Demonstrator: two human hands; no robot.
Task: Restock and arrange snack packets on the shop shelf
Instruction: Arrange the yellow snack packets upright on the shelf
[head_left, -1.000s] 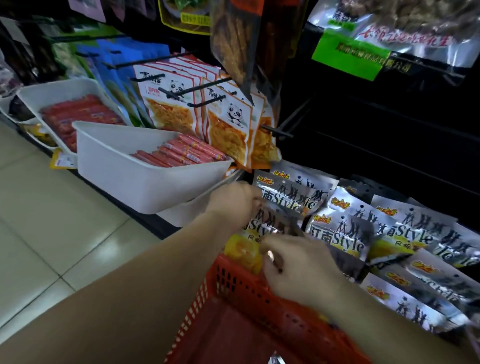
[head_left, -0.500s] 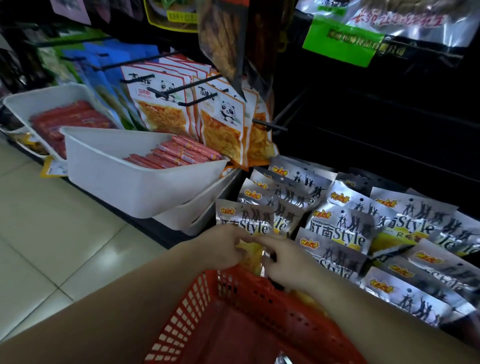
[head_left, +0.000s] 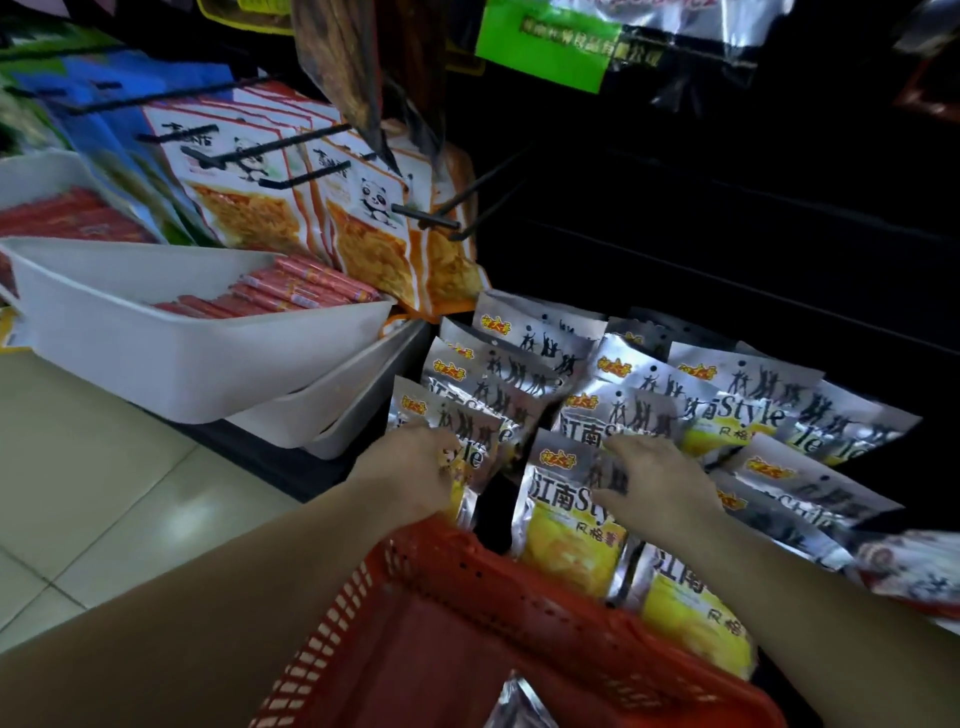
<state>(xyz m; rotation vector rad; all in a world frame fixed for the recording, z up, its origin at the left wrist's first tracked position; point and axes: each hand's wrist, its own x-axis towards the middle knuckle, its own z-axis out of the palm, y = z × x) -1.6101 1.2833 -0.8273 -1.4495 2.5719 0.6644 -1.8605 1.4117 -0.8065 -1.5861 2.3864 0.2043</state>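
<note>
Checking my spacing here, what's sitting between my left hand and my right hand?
Head view: a dark gap, then the silver packet under the right hand; the left hand grips the leftmost packet.

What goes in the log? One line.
left hand grips leftmost silver foil snack packet | right hand rests open on neighbouring silver foil packet

Silver snack packets (head_left: 636, 410), yellow-windowed, printed with black dancer silhouettes, lying overlapped in tilted rows on the dark shelf (head_left: 675, 270).

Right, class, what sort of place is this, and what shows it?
Most likely a shop's snack aisle: panda packets hang on hooks, silver packets lie in rows, and a red basket sits in front.
</note>
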